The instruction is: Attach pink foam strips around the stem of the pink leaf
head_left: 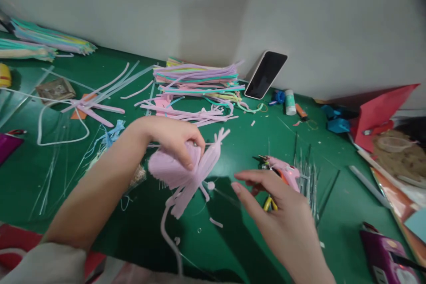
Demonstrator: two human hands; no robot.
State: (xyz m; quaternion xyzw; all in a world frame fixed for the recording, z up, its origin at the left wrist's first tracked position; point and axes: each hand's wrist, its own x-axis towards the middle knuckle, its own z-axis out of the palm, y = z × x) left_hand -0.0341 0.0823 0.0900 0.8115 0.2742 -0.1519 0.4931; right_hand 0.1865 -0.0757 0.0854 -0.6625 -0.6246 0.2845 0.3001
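Between the thumb and fingers of my left hand [176, 140] is a pale lilac pipe-cleaner piece [171, 166], with flat fuzzy lobes spreading out from a pinched middle. One long pipe-cleaner strand [165, 226] trails from it toward the near edge. To the right, my right hand [276, 204] hovers with thumb and fingers apart and nothing visible between them. Just beyond that hand lie a pink glue gun [289, 173] and a tool with yellow handles [270, 204], partly hidden by the fingers. A short cut pipe-cleaner bit [216, 222] rests on the green table [246, 124].
Pipe-cleaner bundles [199, 75] lie against the wall, beside a leaning phone [266, 75]. A glue stick [290, 103] stands farther right. Thin wires [308, 182] lie right of the glue gun. A purple case [388, 253] sits near right. Loose pipe cleaners [96, 108] are scattered left.
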